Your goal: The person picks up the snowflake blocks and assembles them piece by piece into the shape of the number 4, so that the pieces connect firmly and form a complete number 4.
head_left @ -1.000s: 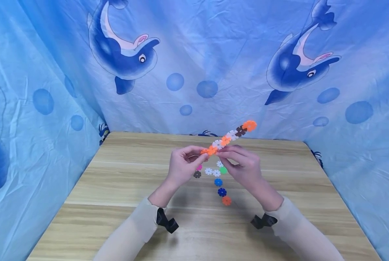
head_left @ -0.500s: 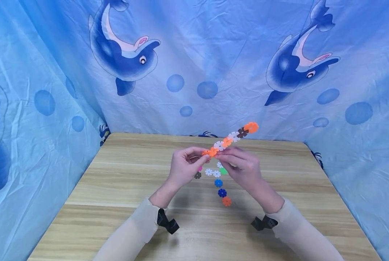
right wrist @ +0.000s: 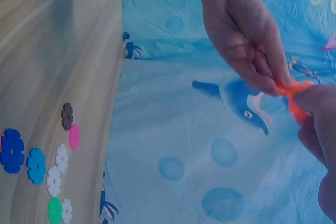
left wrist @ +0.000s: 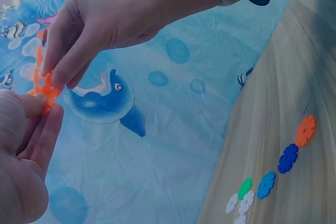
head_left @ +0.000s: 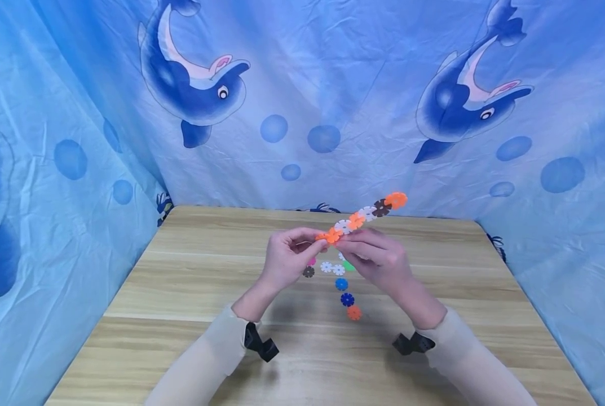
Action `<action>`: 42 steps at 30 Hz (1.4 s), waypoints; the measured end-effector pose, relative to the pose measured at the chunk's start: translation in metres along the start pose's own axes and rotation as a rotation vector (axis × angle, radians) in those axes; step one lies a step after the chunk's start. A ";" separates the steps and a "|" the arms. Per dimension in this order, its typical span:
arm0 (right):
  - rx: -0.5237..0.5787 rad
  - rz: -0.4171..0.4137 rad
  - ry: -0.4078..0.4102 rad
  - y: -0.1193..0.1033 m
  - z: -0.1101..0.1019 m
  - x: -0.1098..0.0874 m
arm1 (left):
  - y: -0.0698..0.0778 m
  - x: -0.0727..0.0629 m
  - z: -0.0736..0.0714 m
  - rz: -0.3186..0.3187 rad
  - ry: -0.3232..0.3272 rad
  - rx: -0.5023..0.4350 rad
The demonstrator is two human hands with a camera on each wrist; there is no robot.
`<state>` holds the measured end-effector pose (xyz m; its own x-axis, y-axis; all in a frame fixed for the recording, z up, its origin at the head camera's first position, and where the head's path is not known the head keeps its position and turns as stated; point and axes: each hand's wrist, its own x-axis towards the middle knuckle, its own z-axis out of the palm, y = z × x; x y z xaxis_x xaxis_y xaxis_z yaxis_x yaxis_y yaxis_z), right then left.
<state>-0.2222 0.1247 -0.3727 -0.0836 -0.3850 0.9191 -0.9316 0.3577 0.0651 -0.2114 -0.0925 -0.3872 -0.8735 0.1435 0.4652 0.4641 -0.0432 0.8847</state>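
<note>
A chain of interlocked snowflake discs [head_left: 368,213], in orange, white and brown, is held up over the table and slants away to the upper right. At its near end, my left hand [head_left: 288,256] pinches an orange disc [left wrist: 48,91] between thumb and fingers. Close beside it, my right hand [head_left: 378,259] pinches the chain near the same end, its fingertips almost meeting the left thumb. In the right wrist view the orange discs [right wrist: 296,109] sit between both sets of fingertips. Exactly where the discs join there is hidden by the fingers.
Loose discs lie on the wooden table [head_left: 180,293] below the hands: an orange one [head_left: 354,313], a dark blue one [head_left: 347,299], a lighter blue one [head_left: 341,284], a green one [right wrist: 55,211], a pink one [right wrist: 74,136], a brown one [right wrist: 67,116] and several white. A dolphin-print curtain [head_left: 302,84] surrounds the table.
The far end of the chain has swung slightly right and down. Both hands keep their grip in nearly the same place.
</note>
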 end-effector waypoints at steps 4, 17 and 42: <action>-0.014 0.066 0.008 0.009 -0.007 -0.005 | 0.002 0.002 -0.003 0.002 0.022 0.009; -0.054 0.632 -0.523 0.039 0.020 -0.081 | 0.005 -0.002 -0.014 0.010 0.029 -0.005; -0.129 0.869 -0.874 0.049 0.056 -0.112 | 0.004 -0.001 -0.019 0.000 0.040 0.000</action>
<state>-0.2783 0.1376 -0.4947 -0.9102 -0.3989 0.1119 -0.4116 0.8402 -0.3532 -0.2117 -0.1120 -0.3830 -0.8788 0.1035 0.4658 0.4639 -0.0428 0.8848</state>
